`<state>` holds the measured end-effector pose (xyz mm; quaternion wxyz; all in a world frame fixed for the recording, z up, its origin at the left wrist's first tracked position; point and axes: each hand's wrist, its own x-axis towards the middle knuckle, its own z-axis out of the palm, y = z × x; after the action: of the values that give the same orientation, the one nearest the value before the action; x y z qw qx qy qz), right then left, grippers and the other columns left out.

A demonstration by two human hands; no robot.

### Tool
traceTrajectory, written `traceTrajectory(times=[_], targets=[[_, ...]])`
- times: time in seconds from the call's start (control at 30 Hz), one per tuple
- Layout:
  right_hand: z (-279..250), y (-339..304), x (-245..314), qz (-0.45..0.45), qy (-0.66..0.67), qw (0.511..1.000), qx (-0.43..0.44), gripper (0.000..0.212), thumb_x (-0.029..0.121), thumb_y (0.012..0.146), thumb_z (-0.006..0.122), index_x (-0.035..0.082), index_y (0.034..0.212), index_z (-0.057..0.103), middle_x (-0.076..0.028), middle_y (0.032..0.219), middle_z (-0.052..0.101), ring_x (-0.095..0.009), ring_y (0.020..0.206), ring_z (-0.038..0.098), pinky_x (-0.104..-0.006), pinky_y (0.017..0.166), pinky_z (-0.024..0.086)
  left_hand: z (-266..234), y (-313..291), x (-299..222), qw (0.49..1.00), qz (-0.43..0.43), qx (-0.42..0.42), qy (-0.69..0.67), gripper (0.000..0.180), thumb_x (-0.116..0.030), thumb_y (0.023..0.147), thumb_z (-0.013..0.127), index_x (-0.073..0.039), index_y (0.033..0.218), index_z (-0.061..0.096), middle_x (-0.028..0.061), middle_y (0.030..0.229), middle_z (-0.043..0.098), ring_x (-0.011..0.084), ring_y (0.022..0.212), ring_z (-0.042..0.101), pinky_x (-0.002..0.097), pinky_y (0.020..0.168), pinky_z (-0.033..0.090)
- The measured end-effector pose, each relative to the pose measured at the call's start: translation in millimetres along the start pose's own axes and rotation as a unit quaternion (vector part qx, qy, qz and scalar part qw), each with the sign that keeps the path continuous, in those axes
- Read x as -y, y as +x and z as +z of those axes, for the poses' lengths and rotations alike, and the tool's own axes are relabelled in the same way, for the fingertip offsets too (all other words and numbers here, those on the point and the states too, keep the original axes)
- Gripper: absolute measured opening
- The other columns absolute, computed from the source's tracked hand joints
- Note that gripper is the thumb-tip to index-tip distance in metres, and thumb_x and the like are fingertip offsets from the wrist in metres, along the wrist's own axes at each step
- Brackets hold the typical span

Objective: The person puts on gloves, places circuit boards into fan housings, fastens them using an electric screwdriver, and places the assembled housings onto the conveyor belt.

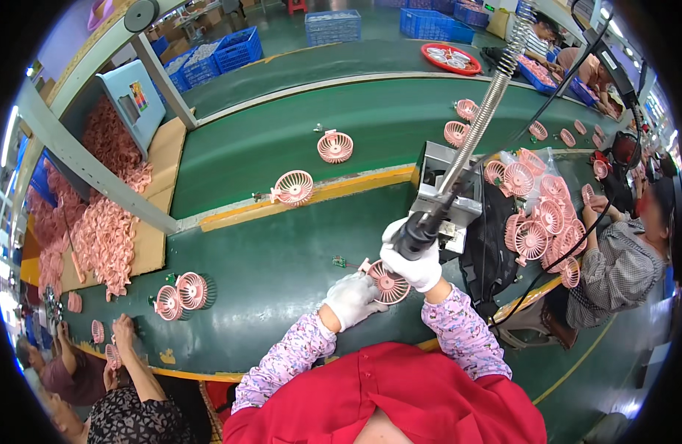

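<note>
In white gloves, both my hands are over the green bench. My right hand (412,260) is closed round the black body of an electric screwdriver (417,234), held upright under a coiled metal spring. Below it lies a round pink slatted fan housing (390,283); the screwdriver's tip is hidden by my right hand. My left hand (352,301) grips that housing's left edge against the bench. A small green circuit board (340,261) on wires sticks out beside the housing. A metal box-like fixture (450,194) stands just beyond my right hand.
Pink housings (530,240) pile up at right beside a black bag (492,251). Two more housings (191,290) lie at left. A green conveyor belt (244,140) carrying housings runs beyond a yellow-edged rail. Pink parts (104,244) heap at far left. Co-workers sit on both sides.
</note>
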<state>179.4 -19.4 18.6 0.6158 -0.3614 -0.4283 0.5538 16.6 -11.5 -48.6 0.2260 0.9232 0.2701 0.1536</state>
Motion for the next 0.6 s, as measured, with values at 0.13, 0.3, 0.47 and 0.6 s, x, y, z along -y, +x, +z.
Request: traceTrajectory(times=[0.13,0.3,0.47,0.6], targets=[[-10.8,-7.1,15.5,-0.177,-0.134,0.966,-0.134,0.038,-0.008,0.066,0.068,0.003,0.097,0.049,-0.005,0.09,0.055,-0.01,0.077,0.053,-0.0252,0.069,0.045,6.1,-1.6,2.5,1.0,0.008,-0.026,-0.006,0.029,-0.037,0.068,0.069,-0.009,0.072,0.065,0.0089,0.074,0.055,0.0278,0.074,0.055,0.0371,0.069,0.044],[-34.5,4.4,41.5,-0.269,-0.157,0.927,-0.206,0.031,-0.008,0.068,0.067,0.002,0.094,0.053,-0.002,0.079,0.056,-0.01,0.069,0.056,-0.0243,0.064,0.046,5.7,-0.9,1.2,1.0,0.015,-0.02,-0.014,0.026,-0.034,0.068,0.069,-0.009,0.072,0.064,0.0084,0.075,0.055,0.0271,0.077,0.055,0.0377,0.07,0.045],[-34.1,1.6,31.6,-0.225,-0.144,0.939,-0.216,0.03,-0.008,0.068,0.068,0.002,0.092,0.054,-0.002,0.081,0.056,-0.009,0.07,0.056,-0.0229,0.064,0.045,12.4,-3.5,1.0,0.999,0.012,-0.04,-0.013,0.026,-0.035,0.068,0.069,-0.009,0.073,0.064,0.0077,0.076,0.056,0.0264,0.077,0.055,0.0362,0.071,0.045],[-10.1,-13.5,24.3,-0.161,-0.048,0.978,-0.123,0.033,-0.007,0.068,0.067,0.003,0.095,0.052,-0.003,0.079,0.055,-0.01,0.066,0.055,-0.0226,0.055,0.045,12.6,-2.9,2.6,0.999,0.022,-0.046,-0.019,0.026,-0.033,0.068,0.068,-0.008,0.074,0.064,0.0082,0.076,0.055,0.0271,0.078,0.055,0.0371,0.071,0.045]])
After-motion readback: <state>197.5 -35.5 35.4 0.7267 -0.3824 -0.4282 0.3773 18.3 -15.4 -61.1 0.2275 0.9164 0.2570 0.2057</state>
